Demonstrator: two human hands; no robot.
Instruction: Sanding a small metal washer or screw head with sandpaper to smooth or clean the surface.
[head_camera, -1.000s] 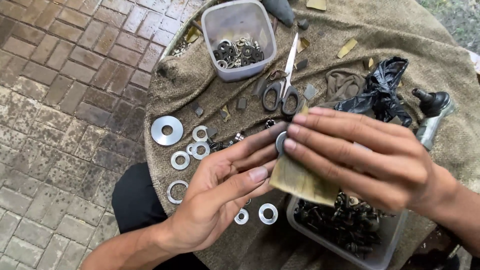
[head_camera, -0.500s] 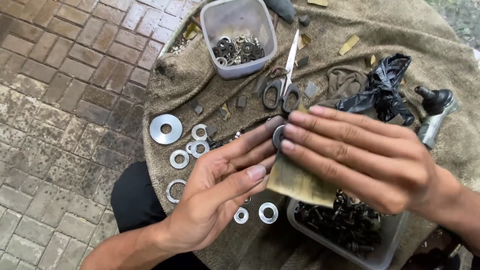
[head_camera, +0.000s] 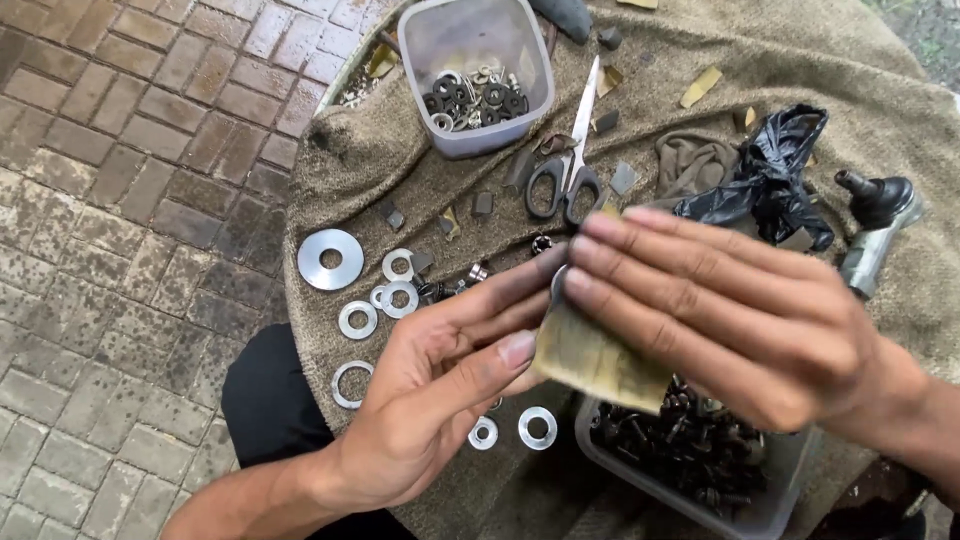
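Clearly, both hands meet over a cloth-covered surface. The left hand (head_camera: 430, 400) lies palm up, its fingers (head_camera: 500, 295) stretched out and close together, its thumb pressing the lower edge of a worn yellowish piece of sandpaper (head_camera: 590, 355). The right hand (head_camera: 740, 320) lies on top, its fingers (head_camera: 640, 260) straight and pressed side by side, holding the paper down against the left fingertips. Between the fingertips a small round grey piece (head_camera: 558, 282) shows only its edge, and the rest is hidden. Beyond the fingertips lie scissors (head_camera: 572, 170); just under the left thumb lie flat washers (head_camera: 537, 427). Below the right hand a plastic tub of dark bolts (head_camera: 700, 450) is partly covered and cut off.
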